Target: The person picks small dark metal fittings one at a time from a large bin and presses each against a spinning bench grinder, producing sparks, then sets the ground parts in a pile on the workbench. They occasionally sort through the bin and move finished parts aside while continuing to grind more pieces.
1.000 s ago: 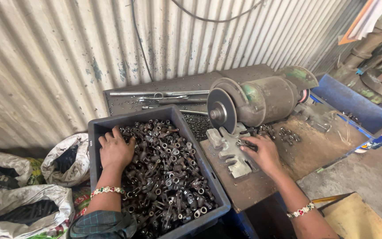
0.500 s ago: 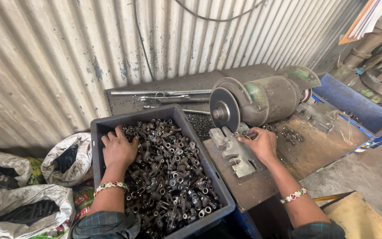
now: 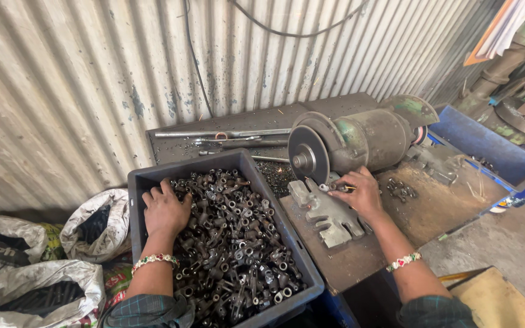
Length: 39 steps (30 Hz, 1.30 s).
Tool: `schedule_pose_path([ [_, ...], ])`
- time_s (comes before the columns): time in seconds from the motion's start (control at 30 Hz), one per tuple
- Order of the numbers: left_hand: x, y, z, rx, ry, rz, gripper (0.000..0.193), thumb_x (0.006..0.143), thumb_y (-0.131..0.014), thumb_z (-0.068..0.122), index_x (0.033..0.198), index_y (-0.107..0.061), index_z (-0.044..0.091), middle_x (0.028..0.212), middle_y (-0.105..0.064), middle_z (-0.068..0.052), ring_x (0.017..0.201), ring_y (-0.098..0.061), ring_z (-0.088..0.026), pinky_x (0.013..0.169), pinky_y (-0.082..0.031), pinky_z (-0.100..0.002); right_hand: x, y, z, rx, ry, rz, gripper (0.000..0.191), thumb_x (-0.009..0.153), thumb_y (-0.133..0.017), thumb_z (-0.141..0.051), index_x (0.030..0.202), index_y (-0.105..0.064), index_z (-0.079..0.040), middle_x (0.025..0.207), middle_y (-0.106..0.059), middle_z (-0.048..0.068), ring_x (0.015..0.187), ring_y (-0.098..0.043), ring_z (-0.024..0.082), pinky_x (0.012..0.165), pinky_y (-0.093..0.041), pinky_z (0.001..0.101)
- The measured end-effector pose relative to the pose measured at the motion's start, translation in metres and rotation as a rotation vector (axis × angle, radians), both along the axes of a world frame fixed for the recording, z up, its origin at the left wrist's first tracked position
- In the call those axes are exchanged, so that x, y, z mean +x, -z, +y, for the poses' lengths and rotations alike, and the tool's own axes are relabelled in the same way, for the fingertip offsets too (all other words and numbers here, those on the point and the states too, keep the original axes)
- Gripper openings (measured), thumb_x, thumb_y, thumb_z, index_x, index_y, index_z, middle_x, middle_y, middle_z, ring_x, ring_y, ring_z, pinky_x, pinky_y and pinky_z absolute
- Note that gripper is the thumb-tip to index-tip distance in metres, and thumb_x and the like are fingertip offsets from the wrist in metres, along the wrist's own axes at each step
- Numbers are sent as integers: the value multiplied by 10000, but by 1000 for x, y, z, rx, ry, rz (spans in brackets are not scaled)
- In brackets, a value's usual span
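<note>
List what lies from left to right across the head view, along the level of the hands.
White sacks → left hand in the grey crate of small metal parts → notched metal rest → right hand at the grinder wheel → blue tray.

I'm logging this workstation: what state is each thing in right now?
Left hand: palm down on the parts in the crate.
Right hand: holding a small metal part at the grinding wheel.
Grey crate: nearly full of metal parts.
Sacks: open, dark contents showing.
</note>
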<state>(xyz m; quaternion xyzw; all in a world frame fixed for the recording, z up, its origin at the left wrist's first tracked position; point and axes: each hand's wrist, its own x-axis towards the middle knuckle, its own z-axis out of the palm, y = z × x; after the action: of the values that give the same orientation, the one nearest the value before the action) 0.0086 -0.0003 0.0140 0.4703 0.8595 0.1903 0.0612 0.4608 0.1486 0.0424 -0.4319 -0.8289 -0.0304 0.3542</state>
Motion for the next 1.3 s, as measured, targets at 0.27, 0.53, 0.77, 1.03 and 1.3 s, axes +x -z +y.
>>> schedule_pose_path([
  [0.27, -3, 8, 1, 48, -5, -15, 777, 919, -644, 505, 1504, -364, 76, 1391, -508, -216, 1347, -424, -392, 1052, -472, -492, -5, -3, 4, -247, 154, 80, 404, 570, -984, -307, 881, -820, -108, 839, -654, 107, 722, -618, 227, 691, -518, 381],
  [0.53, -4, 9, 6, 42, -10, -15, 758, 922, -643, 511, 1480, -378, 73, 1396, -503, -220, 1351, -423, -393, 1054, -471, -504, 7, -11, -40, 555, -113, -152, 243, 682, -877, -166, 910, -793, -158, 992, -732, -10, 908, -631, 270, 795, -533, 383],
  [0.77, -7, 12, 4, 28, 8, 24, 771, 932, -636, 507, 1492, -374, 46, 1386, -510, -237, 1343, -429, -409, 1047, -477, -506, 16, -11, -64, 775, -205, -97, 269, 689, -928, -153, 920, -794, -186, 1039, -722, -21, 921, -625, 237, 768, -509, 381],
  [1.03, -7, 11, 0, 50, 6, 31, 753, 931, -635, 509, 1471, -396, 41, 1384, -517, -242, 1339, -431, -414, 1047, -474, -509, 17, -80, -119, 231, 177, -480, 301, 730, -836, -335, 976, -775, -173, 983, -752, 1, 917, -664, 235, 783, -550, 381],
  [1.3, -8, 13, -1, 51, -4, 44, 746, 920, -648, 512, 1446, -426, 31, 1386, -519, -251, 1343, -434, -418, 1029, -489, -505, 78, -129, -157, -158, 270, -255, 294, 788, -782, -288, 1055, -774, -164, 1033, -745, 69, 868, -714, 299, 793, -565, 422],
])
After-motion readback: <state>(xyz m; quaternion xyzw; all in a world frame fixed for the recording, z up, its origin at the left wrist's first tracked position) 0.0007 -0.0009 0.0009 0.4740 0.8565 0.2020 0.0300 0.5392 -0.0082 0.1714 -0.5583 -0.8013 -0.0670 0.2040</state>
